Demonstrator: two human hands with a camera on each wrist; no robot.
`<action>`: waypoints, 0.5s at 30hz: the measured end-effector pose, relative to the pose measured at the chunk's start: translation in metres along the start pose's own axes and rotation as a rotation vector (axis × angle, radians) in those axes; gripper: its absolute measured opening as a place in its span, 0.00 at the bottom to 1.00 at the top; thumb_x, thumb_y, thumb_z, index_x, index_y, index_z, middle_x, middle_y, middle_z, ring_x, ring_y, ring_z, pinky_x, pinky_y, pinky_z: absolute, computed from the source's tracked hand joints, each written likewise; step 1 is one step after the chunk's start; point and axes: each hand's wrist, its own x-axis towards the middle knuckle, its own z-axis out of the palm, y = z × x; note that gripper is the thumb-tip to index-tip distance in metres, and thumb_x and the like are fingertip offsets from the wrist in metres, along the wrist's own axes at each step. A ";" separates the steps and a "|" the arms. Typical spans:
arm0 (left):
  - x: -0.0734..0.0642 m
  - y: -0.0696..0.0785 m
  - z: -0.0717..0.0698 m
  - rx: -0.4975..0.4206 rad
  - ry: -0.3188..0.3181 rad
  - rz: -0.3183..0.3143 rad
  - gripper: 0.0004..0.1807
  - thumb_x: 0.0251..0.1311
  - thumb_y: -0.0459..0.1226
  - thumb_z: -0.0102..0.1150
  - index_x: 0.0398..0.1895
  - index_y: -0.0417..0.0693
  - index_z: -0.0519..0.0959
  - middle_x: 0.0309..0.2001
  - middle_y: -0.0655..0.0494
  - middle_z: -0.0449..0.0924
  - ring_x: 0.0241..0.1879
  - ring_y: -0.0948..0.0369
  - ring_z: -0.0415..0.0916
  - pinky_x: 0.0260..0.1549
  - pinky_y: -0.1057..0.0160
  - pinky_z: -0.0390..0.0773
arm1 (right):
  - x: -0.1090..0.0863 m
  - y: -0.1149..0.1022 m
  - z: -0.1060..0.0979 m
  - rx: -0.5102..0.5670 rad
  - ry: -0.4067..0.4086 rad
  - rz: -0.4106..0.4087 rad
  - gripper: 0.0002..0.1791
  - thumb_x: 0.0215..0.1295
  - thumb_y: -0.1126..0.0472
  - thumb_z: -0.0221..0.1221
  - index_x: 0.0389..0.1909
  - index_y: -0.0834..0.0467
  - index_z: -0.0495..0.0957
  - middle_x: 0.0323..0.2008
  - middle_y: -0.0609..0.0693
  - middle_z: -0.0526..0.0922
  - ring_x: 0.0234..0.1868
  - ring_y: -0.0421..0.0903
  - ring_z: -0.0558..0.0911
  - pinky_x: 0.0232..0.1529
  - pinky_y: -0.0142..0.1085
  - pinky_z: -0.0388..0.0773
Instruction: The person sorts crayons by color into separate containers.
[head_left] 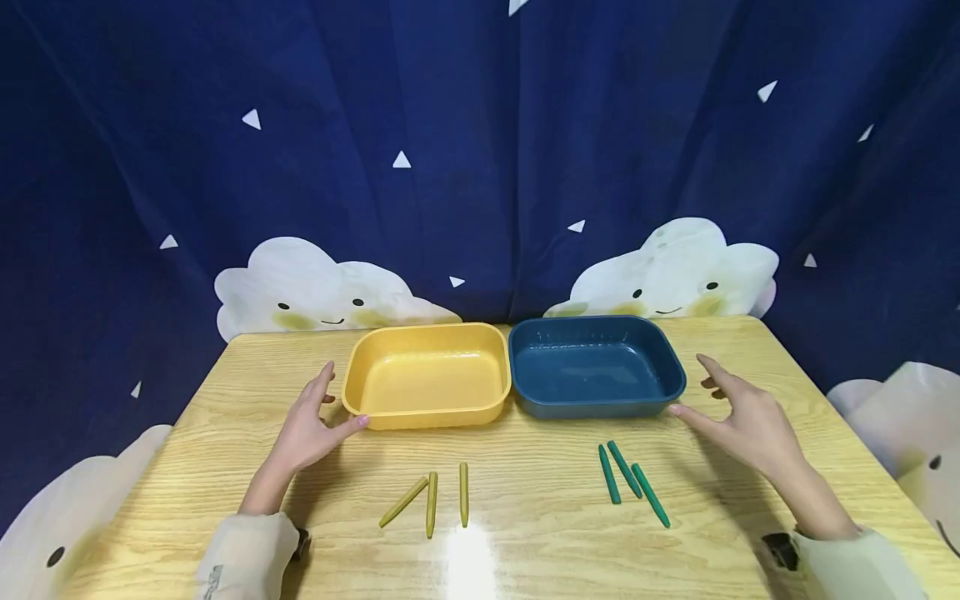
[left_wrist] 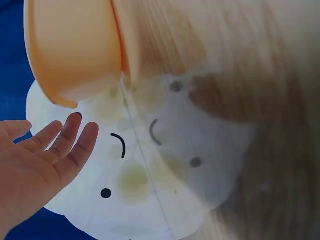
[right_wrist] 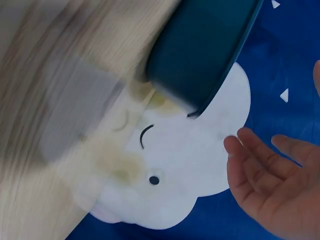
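Two rectangular trays stand side by side at the back of the table, a yellow tray (head_left: 427,419) and a dark blue tray (head_left: 600,410). Beside the yellow tray's left end is my left hand (head_left: 311,429), fingers spread and holding nothing, its thumb tip at the front left corner. My right hand (head_left: 746,421) is at the blue tray's right end, thumb and fingers apart, also holding nothing. In front of the yellow tray lie three yellow crayons (head_left: 463,496). Three green crayons (head_left: 650,495) lie before the blue tray, close together. Both wrist views show relaxed, slightly bent fingers near the tray ends.
The light wooden table (head_left: 540,542) has its back edge close behind the trays. A dark blue curtain (head_left: 480,167) with white clouds and triangles hangs behind it and at both sides. Glare brightens the tabletop near the front middle.
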 end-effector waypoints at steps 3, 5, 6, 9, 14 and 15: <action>0.003 -0.002 0.001 0.001 -0.014 -0.008 0.54 0.48 0.50 0.65 0.71 0.40 0.43 0.65 0.36 0.53 0.52 0.42 0.66 0.43 0.42 0.70 | 0.002 -0.007 0.004 0.042 0.003 -0.034 0.43 0.47 0.46 0.67 0.61 0.65 0.65 0.36 0.62 0.80 0.35 0.58 0.79 0.28 0.51 0.73; 0.004 -0.003 0.002 -0.001 -0.022 -0.012 0.54 0.48 0.51 0.65 0.71 0.39 0.43 0.65 0.36 0.52 0.51 0.43 0.66 0.43 0.42 0.69 | 0.003 -0.012 0.007 0.065 0.013 -0.059 0.42 0.47 0.48 0.68 0.60 0.66 0.66 0.34 0.60 0.81 0.33 0.56 0.79 0.26 0.47 0.73; 0.005 -0.003 0.002 -0.003 -0.026 -0.016 0.55 0.48 0.51 0.65 0.71 0.40 0.43 0.65 0.36 0.52 0.51 0.43 0.66 0.43 0.42 0.69 | 0.004 -0.013 0.008 0.077 0.016 -0.072 0.42 0.46 0.48 0.68 0.59 0.66 0.67 0.34 0.59 0.81 0.32 0.55 0.80 0.26 0.44 0.73; 0.008 -0.003 0.003 -0.007 -0.040 -0.029 0.55 0.48 0.52 0.65 0.71 0.40 0.43 0.66 0.36 0.51 0.51 0.44 0.66 0.44 0.42 0.69 | 0.005 -0.019 0.011 0.113 0.007 -0.083 0.41 0.46 0.49 0.69 0.59 0.66 0.67 0.33 0.58 0.81 0.31 0.53 0.80 0.22 0.37 0.73; 0.010 -0.004 0.004 -0.003 -0.057 -0.046 0.56 0.48 0.53 0.64 0.71 0.41 0.42 0.66 0.35 0.48 0.51 0.43 0.66 0.45 0.42 0.68 | 0.006 -0.030 0.018 0.180 -0.029 -0.088 0.38 0.48 0.52 0.68 0.59 0.66 0.68 0.32 0.56 0.82 0.30 0.51 0.80 0.19 0.30 0.72; 0.011 -0.005 0.005 -0.002 -0.059 -0.048 0.56 0.48 0.53 0.64 0.71 0.40 0.42 0.66 0.35 0.48 0.51 0.43 0.66 0.45 0.41 0.68 | 0.006 -0.032 0.020 0.198 -0.035 -0.091 0.38 0.48 0.53 0.68 0.58 0.66 0.68 0.32 0.56 0.82 0.29 0.50 0.80 0.20 0.30 0.72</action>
